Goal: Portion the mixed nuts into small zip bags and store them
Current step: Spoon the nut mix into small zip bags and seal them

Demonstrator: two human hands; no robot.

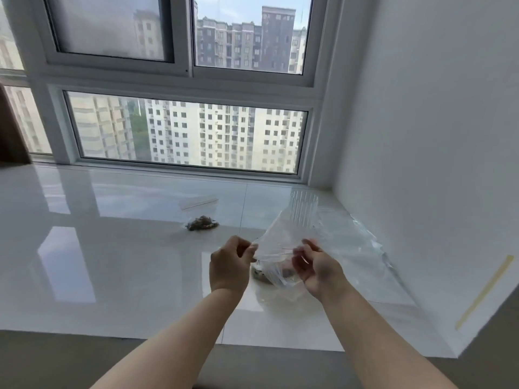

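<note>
A clear zip bag (280, 237) is held up above the white sill. My left hand (229, 266) pinches its left top edge. My right hand (316, 266) pinches the right side of the same opening. Below the bag, partly hidden by it, something metallic with dark contents (259, 273) rests on the sill; what it is stays unclear. A small bag filled with mixed nuts (201, 223) lies further back on the sill. Behind that lies an empty flat zip bag (199, 203).
The glossy white window sill (112, 234) runs left to right, with its front edge near me. A ribbed clear plastic cup (303, 204) stands behind the held bag. A large window (185, 133) is behind, a white wall (421, 136) on the right. Loose clear plastic (365, 248) lies along the wall.
</note>
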